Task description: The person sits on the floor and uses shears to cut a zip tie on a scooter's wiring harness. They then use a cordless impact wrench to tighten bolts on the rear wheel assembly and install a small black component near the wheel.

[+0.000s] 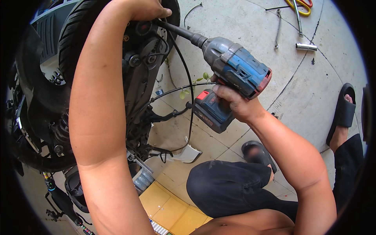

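Note:
A blue and grey cordless impact wrench (235, 64) is gripped at its handle by my right hand (235, 102), fingers wrapped around it. Its long socket extension (180, 31) points left, the tip meeting the dark hub area of a scooter-like vehicle (143, 74). A red and black battery pack (211, 109) sits under the handle. My left arm reaches up across the vehicle, and my left hand (149, 11) lies at the wheel (174, 15) near the top edge. One digit shows stretched out; the other fingers are hidden, so their grip cannot be made out.
On the tiled floor at the upper right lie a wrench (278, 29), a T-shaped socket tool (306, 47) and yellow-handled pliers or cutters (300, 7). Black cables (184, 62) hang beside the vehicle. Another person's sandalled foot (344, 113) is at the right; a yellow box (168, 207) lies below.

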`<action>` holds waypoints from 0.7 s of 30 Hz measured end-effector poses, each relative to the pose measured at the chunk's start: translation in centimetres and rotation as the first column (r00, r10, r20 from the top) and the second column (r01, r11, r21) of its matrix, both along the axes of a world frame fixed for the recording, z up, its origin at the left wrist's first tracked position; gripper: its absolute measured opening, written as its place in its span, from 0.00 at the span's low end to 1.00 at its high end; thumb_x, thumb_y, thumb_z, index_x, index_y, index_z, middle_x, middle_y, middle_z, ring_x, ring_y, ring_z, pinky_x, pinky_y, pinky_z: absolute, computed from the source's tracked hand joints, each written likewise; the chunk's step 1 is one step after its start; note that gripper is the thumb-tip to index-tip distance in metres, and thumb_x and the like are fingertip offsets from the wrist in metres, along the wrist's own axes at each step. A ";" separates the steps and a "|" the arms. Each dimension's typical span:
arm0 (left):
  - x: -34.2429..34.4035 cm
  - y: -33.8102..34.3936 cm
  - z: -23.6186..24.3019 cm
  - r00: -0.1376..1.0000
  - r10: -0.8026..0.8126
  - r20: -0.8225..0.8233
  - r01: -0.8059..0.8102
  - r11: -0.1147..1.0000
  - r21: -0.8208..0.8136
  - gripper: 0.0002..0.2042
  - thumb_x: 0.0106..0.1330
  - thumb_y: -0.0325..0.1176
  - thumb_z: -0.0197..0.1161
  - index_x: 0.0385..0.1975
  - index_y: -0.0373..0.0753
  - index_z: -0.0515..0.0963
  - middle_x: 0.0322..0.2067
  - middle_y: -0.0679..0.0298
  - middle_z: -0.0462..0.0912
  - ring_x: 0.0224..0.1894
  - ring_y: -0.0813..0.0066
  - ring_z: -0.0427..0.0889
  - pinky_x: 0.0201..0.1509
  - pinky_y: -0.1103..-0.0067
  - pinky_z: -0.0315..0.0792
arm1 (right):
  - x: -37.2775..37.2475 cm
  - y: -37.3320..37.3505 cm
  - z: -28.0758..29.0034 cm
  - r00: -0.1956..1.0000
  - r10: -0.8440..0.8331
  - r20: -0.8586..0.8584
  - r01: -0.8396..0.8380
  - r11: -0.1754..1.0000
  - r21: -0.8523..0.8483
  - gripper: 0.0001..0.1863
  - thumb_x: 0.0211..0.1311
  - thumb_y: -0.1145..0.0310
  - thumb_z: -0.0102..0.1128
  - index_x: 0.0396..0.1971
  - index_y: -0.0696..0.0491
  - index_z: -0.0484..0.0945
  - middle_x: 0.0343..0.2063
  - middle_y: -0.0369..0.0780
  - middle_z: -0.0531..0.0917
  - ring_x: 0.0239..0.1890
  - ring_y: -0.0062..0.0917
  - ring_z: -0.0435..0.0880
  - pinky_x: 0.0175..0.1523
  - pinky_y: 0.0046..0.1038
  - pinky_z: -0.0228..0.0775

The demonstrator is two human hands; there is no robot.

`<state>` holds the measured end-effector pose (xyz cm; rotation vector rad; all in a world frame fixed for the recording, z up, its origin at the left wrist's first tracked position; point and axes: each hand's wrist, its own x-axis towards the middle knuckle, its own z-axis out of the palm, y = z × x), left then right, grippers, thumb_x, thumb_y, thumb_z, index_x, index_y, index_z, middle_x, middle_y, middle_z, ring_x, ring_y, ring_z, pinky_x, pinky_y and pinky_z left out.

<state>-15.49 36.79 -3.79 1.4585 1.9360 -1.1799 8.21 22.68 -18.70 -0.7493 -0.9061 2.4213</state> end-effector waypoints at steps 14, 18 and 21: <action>1.6 0.3 1.0 0.995 0.083 -0.054 -0.086 0.995 -0.054 0.20 0.63 0.49 0.60 0.33 0.33 0.83 0.30 0.53 0.84 0.38 0.61 0.82 0.45 0.69 0.73 | -0.3 -0.5 0.6 1.000 -0.012 0.003 0.012 0.994 -0.106 0.14 0.52 0.74 0.62 0.42 0.56 0.77 0.28 0.32 0.77 0.27 0.17 0.75 0.34 0.22 0.69; 2.8 0.9 1.1 0.982 0.180 -0.054 -0.182 0.983 -0.036 0.20 0.63 0.48 0.60 0.32 0.33 0.83 0.31 0.53 0.84 0.38 0.61 0.82 0.46 0.69 0.72 | 0.4 -0.1 -0.7 1.000 -0.007 0.030 0.006 1.000 0.022 0.18 0.53 0.74 0.62 0.46 0.55 0.77 0.30 0.32 0.76 0.29 0.17 0.75 0.36 0.22 0.69; 2.5 -0.4 2.8 0.986 0.139 -0.092 -0.141 0.990 -0.005 0.20 0.63 0.48 0.60 0.31 0.32 0.83 0.31 0.53 0.84 0.39 0.62 0.82 0.47 0.70 0.73 | 0.2 -0.5 -0.5 0.999 0.038 -0.039 -0.038 0.999 0.006 0.19 0.55 0.74 0.61 0.49 0.55 0.76 0.31 0.31 0.76 0.30 0.17 0.74 0.37 0.22 0.69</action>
